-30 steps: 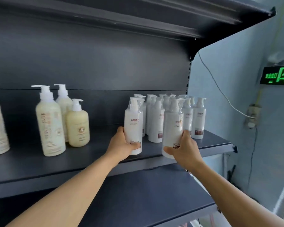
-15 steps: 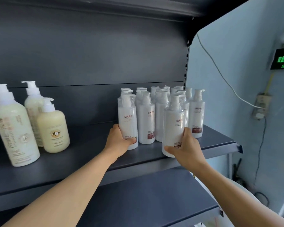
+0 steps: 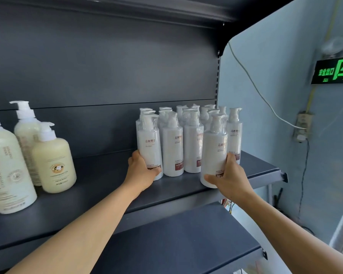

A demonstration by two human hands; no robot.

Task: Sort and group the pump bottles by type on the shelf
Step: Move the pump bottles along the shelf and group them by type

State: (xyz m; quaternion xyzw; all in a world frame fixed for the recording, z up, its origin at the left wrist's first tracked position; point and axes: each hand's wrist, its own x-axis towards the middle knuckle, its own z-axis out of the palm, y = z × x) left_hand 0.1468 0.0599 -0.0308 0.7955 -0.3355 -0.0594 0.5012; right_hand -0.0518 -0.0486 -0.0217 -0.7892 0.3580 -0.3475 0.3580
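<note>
A tall white plastic pump bottle (image 3: 214, 153), clasped by the right hand (image 3: 229, 179) at the dark metal shelf (image 3: 99, 186) edge, could be toppled off; another (image 3: 150, 149) was gripped by the left hand (image 3: 140, 172).

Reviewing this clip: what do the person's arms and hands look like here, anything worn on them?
Both arms are bare as far as the frame shows: no sleeves or cuffs in view. The left hand and right hand wear no gloves, and no watch, bracelet or ring is visible on the sides facing the camera. No markings show either.
</note>
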